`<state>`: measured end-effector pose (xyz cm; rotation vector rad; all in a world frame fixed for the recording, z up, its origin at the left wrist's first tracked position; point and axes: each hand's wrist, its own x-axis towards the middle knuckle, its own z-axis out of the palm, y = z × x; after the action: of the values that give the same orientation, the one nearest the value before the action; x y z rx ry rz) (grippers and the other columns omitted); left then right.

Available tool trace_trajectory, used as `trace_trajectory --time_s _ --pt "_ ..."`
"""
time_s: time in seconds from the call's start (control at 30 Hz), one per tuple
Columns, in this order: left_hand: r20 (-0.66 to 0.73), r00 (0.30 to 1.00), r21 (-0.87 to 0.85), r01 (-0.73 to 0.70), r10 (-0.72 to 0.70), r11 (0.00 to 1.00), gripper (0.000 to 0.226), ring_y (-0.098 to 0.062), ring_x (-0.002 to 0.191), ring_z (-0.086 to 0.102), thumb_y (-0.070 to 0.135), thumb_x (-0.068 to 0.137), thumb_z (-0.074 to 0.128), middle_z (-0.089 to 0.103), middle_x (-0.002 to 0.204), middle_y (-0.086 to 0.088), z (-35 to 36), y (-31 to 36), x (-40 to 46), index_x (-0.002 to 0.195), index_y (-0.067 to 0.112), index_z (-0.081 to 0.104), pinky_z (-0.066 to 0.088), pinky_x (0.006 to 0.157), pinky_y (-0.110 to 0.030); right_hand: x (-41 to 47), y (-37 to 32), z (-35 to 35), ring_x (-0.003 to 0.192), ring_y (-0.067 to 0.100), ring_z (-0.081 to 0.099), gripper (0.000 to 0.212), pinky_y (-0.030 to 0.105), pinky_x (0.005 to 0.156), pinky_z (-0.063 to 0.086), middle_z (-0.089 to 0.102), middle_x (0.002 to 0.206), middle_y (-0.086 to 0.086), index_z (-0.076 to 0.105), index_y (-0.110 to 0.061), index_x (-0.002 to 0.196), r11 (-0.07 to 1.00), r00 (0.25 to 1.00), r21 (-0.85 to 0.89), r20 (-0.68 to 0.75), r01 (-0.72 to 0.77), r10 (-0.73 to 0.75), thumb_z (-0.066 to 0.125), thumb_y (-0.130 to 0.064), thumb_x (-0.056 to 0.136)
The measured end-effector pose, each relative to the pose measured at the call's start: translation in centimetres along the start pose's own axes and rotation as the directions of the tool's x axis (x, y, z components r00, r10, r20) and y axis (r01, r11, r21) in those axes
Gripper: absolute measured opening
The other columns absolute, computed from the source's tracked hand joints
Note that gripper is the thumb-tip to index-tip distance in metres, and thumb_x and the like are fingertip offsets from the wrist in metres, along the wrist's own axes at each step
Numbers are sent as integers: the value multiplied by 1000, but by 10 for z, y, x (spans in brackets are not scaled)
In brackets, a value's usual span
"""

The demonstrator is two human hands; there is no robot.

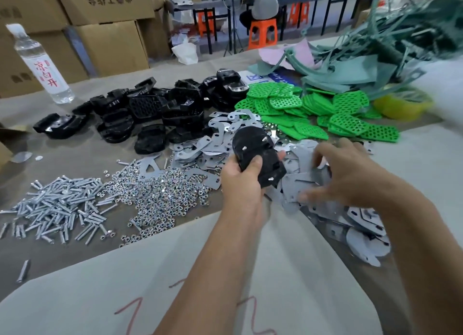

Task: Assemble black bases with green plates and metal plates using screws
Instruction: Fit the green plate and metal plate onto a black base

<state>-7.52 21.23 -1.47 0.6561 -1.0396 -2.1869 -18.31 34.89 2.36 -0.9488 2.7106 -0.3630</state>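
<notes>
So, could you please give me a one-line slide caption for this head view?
Left hand grips a black base with screws through it; right hand reaches into metal plates.

The right hand (350, 174) is smeared by motion blur, so whether its fingers pinch one of the metal plates (303, 176) cannot be told. The left hand (241, 181) covers the near side of the black base (253, 149). At the far right, the heap of teal offcuts (390, 41) is blurred and cut off by the edge, as is the seated person (263, 1) at the top
</notes>
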Motion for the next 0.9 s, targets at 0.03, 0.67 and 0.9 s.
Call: trace_trajectory --time_s 0.03,0.67,0.9 --pt "-10 1000 -6 5 -5 1000 26 -47 106 72 -7 104 46 78 102 -20 2 -1 0 126 -4 59 58 95 -57 4 -1 6 117 27 38 61 38 91 37 44 107 1 59 -26 94 998 997 65 -83 6 0 87 -68 59" --pt "-167 975 139 -126 149 982 23 -34 101 76 -1 102 55 80 98 -7 -74 70 0 107 15 71 64 84 -47 36 -117 26 51 14 31 27 25 50 28 49 61 9 76 -10 83 305 932 881 -338 362 -132 65 -26 102" --pt "-247 931 221 -217 270 951 24 -26 89 72 -7 100 54 76 95 -7 -115 87 0 109 7 70 60 87 -45 37 -175 89 46 13 49 14 22 43 37 58 56 9 76 -13 83 194 902 915 -281 355 -328 75 -18 95"
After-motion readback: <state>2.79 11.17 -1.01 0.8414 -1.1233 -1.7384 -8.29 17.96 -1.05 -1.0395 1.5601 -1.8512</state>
